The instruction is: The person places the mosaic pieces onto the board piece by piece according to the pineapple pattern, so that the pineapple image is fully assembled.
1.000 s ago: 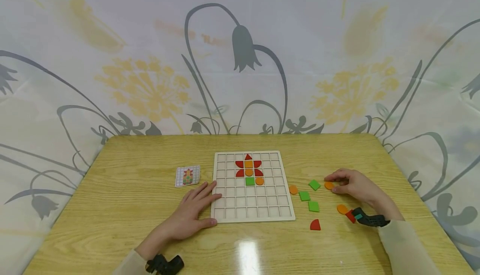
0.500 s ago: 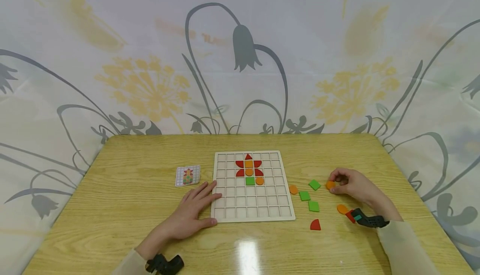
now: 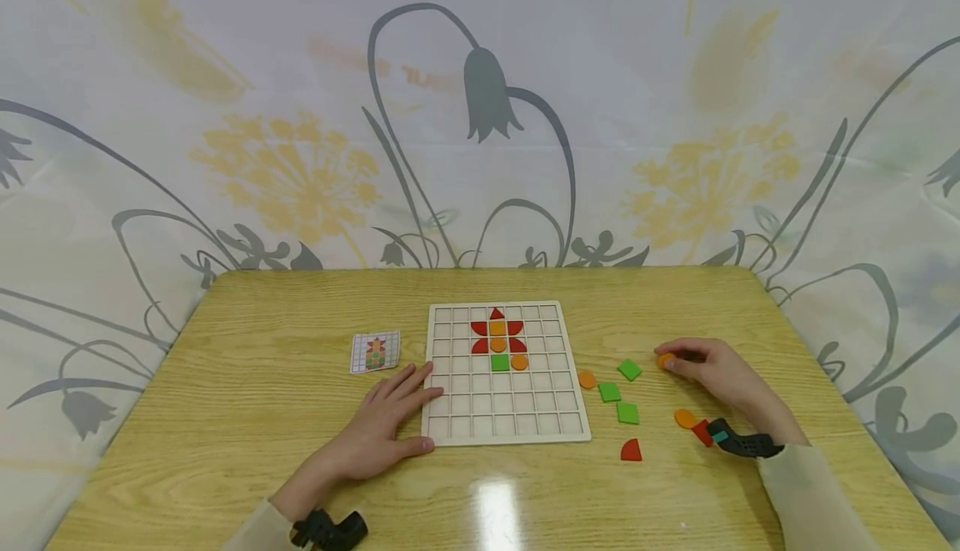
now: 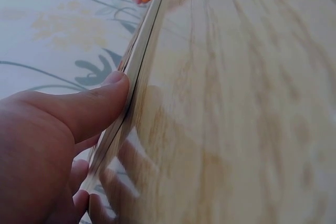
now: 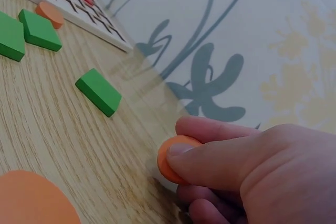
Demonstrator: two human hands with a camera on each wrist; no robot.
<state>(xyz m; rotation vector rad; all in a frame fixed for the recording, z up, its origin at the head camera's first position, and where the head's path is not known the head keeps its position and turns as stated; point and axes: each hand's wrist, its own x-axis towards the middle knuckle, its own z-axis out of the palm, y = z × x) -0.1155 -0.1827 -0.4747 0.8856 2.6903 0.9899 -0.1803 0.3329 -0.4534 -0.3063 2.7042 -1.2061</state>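
My right hand (image 3: 712,374) pinches an orange disc (image 5: 164,162) between thumb and fingers, just above the table right of the board. The left hand (image 3: 375,430) lies with spread fingers on the left edge of a white grid board (image 3: 510,441), its thumb at the near corner. On the board, red quarter-circles (image 3: 478,347) flank an orange square (image 3: 497,329) and an orange disc (image 3: 498,345), with a red triangle (image 3: 497,314) above. A green square (image 3: 500,363) and another orange disc (image 3: 519,363) sit side by side below them.
Between board and right hand lie green squares (image 3: 609,393) and a loose orange disc (image 3: 587,379). Nearer are a red quarter-circle (image 3: 632,450), another orange disc (image 3: 684,418) and a red piece (image 3: 702,433) partly hidden by the wrist camera. A pattern card (image 3: 376,353) lies left.
The right hand has taken the orange disc up from the table, tilting it between thumb and fingers and shifting it slightly away. The left hand and the board have stayed put.
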